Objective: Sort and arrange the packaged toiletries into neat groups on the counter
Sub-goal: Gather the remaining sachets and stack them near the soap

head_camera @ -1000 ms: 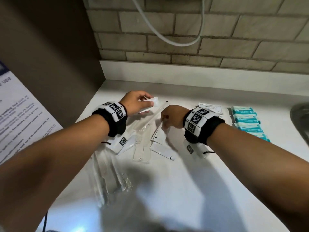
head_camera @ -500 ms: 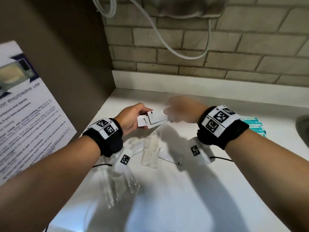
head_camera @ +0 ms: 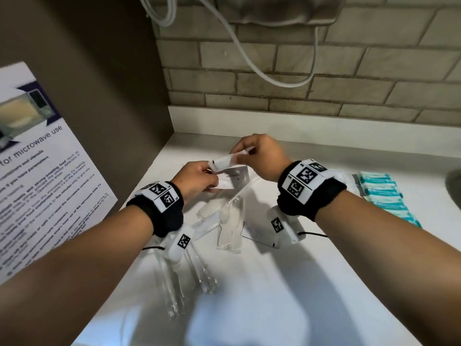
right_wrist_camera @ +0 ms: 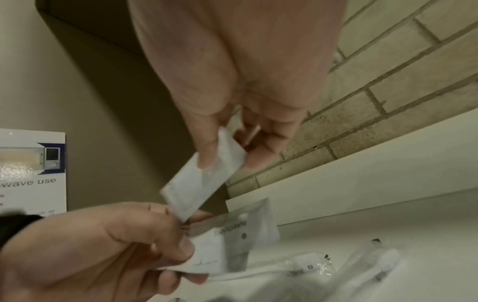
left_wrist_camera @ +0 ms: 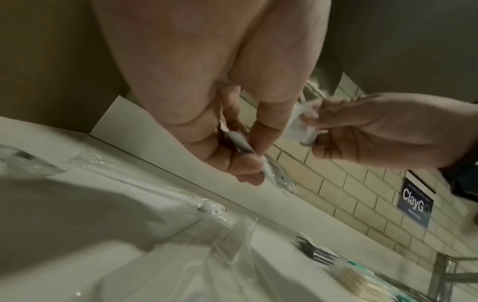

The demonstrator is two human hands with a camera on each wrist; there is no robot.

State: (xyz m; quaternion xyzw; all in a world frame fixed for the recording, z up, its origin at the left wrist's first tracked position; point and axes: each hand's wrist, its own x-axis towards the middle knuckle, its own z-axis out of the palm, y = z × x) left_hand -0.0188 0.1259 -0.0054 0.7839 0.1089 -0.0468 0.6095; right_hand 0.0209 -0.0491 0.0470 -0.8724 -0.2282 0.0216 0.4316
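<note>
Up above the back left corner of the desk (head_camera: 311, 283), both hands hold small white packets in the air. The left hand (head_camera: 197, 179) pinches a flat toothpaste sachet (head_camera: 233, 179) between thumb and curled fingers (right_wrist_camera: 165, 220); its printed face shows in the right wrist view. The right hand (head_camera: 262, 156) pinches a second, narrower white sachet (head_camera: 224, 161) between thumb and forefinger (its other fingers are curled behind), and that packet's lower corner touches or just overlaps the left hand's fingertips; I cannot tell which.

Room is tight here: a brown side panel (head_camera: 104, 96) closes the left edge, carrying a microwave notice (head_camera: 42, 186), and a white upstand (head_camera: 299, 123) under the brick wall (head_camera: 324, 78) closes the back. A white cord (head_camera: 249, 61) loops down the wall above the hands. Bare white surface lies open in front, toward the person and to the right.

Beneath the hands, clear-wrapped toothbrushes (head_camera: 229, 221) lie loosely heaped, with more clear wrappers (head_camera: 184, 283) nearer the left front edge under the left wrist. Another white sachet (head_camera: 259, 239) lies flat by the right wrist. Well apart, at the right, teal packets (head_camera: 384, 193) sit in a tidy overlapping row running front to back. A dark rounded rim (head_camera: 454, 186) cuts in at the far right edge; what it belongs to is unclear.
</note>
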